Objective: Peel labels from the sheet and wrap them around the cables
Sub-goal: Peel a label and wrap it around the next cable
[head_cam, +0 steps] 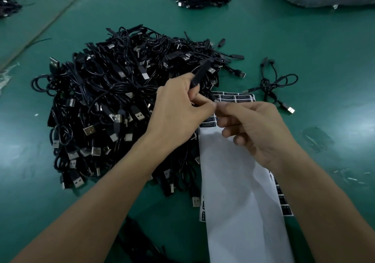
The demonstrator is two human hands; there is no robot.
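Fingers [205, 100] of the left hand [178, 108] are gripping a cable [199, 73]. The right hand [255, 133], at three o'clock, is pinching what seems a label [216, 105], which is probably risking a crooked wrap if the cable twists.

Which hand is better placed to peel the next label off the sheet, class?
Probably the right: the right hand is above the label sheet, while the left hand grips a cable.
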